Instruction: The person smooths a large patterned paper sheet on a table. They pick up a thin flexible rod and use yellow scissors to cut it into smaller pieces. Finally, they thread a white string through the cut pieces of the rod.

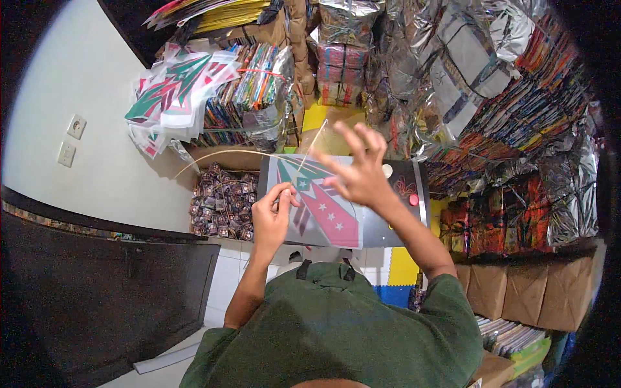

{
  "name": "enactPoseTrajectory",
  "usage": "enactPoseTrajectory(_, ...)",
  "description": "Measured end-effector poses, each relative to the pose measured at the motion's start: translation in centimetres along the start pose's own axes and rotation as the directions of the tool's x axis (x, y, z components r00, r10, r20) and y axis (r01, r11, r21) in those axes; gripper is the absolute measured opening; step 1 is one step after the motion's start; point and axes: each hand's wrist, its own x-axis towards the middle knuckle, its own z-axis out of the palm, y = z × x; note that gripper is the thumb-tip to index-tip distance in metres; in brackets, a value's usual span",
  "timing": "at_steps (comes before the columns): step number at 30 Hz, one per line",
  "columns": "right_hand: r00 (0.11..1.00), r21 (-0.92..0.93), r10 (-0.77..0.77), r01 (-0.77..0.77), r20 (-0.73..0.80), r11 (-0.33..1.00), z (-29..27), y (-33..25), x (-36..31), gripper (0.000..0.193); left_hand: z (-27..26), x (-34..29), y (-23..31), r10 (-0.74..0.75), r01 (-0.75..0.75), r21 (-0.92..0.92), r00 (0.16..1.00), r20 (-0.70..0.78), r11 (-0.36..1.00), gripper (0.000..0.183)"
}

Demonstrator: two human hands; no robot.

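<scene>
A flat paper kite (323,207) printed in red, green and white with stars lies on a dark board (394,213) in front of me. My left hand (272,216) rests on the kite's left edge, its fingers pinched on a thin bowed stick (226,154) that arcs away to the left. My right hand (359,171) hovers over the kite's upper part with fingers spread apart and nothing visibly in it. A straight thin stick (314,143) rises from the kite's top near that hand.
A box of small dark wrapped spools (223,200) sits left of the kite. A stack of similar printed kites (178,90) lies behind it. Foil-wrapped bundles (466,71) and colourful stacks (517,123) crowd the right. Brown cardboard boxes (530,291) stand at lower right.
</scene>
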Motion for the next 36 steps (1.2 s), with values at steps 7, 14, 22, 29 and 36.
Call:
enactPoseTrajectory(7,0.997,-0.103,0.043,-0.048,-0.058,0.993,0.8,-2.9,2.1,0.054,-5.1,0.1,-1.2,0.006,-0.007,0.019,0.997,0.080,1.000,0.019)
enactPoseTrajectory(14,0.979,-0.233,0.199,-0.203,-0.041,0.951,-2.5,-4.2,3.2,0.051,-7.0,0.7,-2.9,-0.024,0.029,-0.021,0.981,0.194,0.999,0.022)
enactPoseTrajectory(22,0.969,-0.309,0.245,-0.245,-0.039,0.919,-2.8,-1.6,0.2,0.055,-4.9,1.5,-3.2,-0.012,0.027,-0.050,0.962,0.272,0.998,0.021)
enactPoseTrajectory(29,0.822,-0.115,0.566,-0.569,-0.055,0.815,0.4,11.3,-4.6,0.042,-1.2,1.9,-6.2,-0.039,0.031,0.046,0.981,0.191,0.998,0.023)
enactPoseTrajectory(36,0.456,-0.187,0.540,-0.616,0.707,0.765,11.7,22.7,-23.0,0.045,-0.1,-0.6,-12.3,-0.327,0.328,0.005,0.940,0.099,0.945,0.029)
